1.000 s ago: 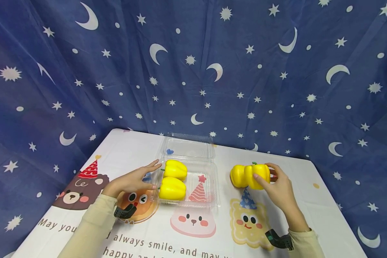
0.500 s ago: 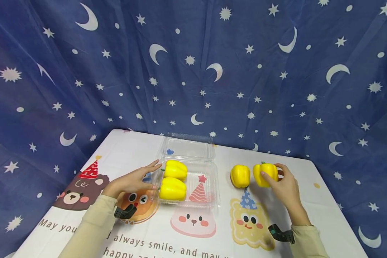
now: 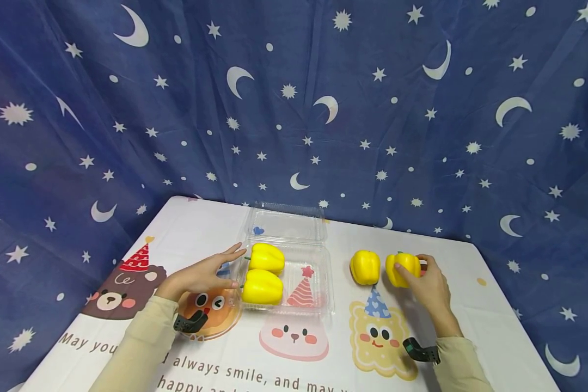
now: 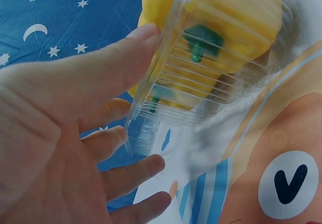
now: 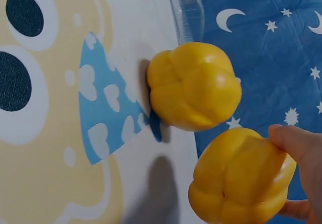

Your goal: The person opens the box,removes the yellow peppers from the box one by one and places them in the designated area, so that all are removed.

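Observation:
In the head view my right hand grips a yellow bell pepper between thumb and fingers, stem upward. Just left of it another yellow bell pepper stands on the table. The right wrist view shows the gripped bell pepper from below, beside the standing one. My left hand is at the left wall of a clear plastic clamshell box. Its thumb touches the rim, the other fingers spread along the outside. Two yellow bell peppers lie on their sides in the box's left half, stems toward that hand.
The box's clear lid lies open behind it, near the table's back edge. A white tablecloth with cartoon prints covers the table. A blue curtain with moons and stars hangs close behind.
My right hand has moved its bell pepper rightward, apart from the standing one, and then slightly lower toward the table. The left hand and the box have stayed put.

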`<state>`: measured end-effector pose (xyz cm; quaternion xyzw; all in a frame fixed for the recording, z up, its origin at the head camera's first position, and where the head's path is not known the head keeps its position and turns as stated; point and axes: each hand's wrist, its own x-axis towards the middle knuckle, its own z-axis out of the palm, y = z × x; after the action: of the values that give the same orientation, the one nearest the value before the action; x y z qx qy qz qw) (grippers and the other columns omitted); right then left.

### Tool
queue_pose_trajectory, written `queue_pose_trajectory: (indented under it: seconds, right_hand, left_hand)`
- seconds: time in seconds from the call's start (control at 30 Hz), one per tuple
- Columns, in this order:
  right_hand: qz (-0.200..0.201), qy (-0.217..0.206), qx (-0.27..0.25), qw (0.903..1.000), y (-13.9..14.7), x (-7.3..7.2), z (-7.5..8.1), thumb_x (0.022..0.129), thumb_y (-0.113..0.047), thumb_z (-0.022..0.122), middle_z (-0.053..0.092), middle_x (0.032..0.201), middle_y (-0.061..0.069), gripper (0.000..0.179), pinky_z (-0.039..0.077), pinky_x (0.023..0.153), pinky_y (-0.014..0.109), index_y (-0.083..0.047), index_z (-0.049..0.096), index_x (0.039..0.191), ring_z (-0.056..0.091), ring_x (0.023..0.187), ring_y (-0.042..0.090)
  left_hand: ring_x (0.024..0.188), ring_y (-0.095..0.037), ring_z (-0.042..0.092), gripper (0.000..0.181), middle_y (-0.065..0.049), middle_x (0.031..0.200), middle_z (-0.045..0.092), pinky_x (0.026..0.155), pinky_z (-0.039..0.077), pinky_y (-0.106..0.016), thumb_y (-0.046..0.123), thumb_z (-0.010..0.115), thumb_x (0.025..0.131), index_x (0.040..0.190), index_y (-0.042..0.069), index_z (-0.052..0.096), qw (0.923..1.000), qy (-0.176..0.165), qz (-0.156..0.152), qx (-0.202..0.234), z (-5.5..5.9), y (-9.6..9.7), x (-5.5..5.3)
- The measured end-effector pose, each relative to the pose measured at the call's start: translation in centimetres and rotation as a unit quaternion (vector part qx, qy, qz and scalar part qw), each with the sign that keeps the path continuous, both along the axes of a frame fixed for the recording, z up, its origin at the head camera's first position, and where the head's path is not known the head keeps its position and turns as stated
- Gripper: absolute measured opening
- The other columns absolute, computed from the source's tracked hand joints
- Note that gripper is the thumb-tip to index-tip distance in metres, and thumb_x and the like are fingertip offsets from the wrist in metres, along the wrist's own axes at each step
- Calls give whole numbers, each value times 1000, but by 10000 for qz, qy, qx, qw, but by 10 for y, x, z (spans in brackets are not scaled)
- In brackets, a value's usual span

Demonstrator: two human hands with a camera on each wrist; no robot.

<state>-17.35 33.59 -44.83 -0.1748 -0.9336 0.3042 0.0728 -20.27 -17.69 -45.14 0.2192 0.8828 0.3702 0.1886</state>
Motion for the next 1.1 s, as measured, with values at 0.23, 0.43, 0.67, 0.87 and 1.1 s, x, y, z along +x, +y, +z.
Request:
queue_pose_trajectory:
  seconds: [0.23,0.43,0.67,0.87,1.1]
  right_hand:
    - [-90,-30,152,9998,-2,-5,-5,90,-60,64,57,136,31,84,49,91,55,-1,41,146,59,116,46]
    - [-154,-152,279,9994,-2,-11,-10,89,-60,65,57,133,29,85,48,88,54,-1,41,145,59,112,44]
    - [-148,-299,446,9984,-6,-16,-14,89,-60,65,57,131,29,86,50,85,54,1,41,144,60,109,43]
    - [-118,-192,578,9981,-10,-20,-18,88,-64,64,58,129,28,88,50,82,55,1,41,144,61,108,43]
    - [-51,-164,712,9973,-14,-22,-21,88,-64,64,58,127,28,88,51,82,56,0,42,143,62,109,43]
  left_hand:
    - [155,-49,13,83,-15,172,10,120,20,-72,29,75,91,160,13,31,10000,18,-22,21,-1,0,1]
    - [155,-49,13,85,-15,172,10,120,20,-72,32,75,90,160,14,31,10000,-16,-34,39,0,0,0]
    - [155,-48,14,85,-14,172,10,120,20,-72,33,76,90,160,14,31,10000,-6,-20,9,0,0,0]
    - [155,-48,14,84,-15,172,10,120,20,-71,31,75,90,160,13,31,10000,58,-61,32,-1,-1,0]
    - [155,-48,14,84,-16,171,11,121,20,-71,31,75,91,160,13,31,9999,53,-76,52,-1,-1,0]
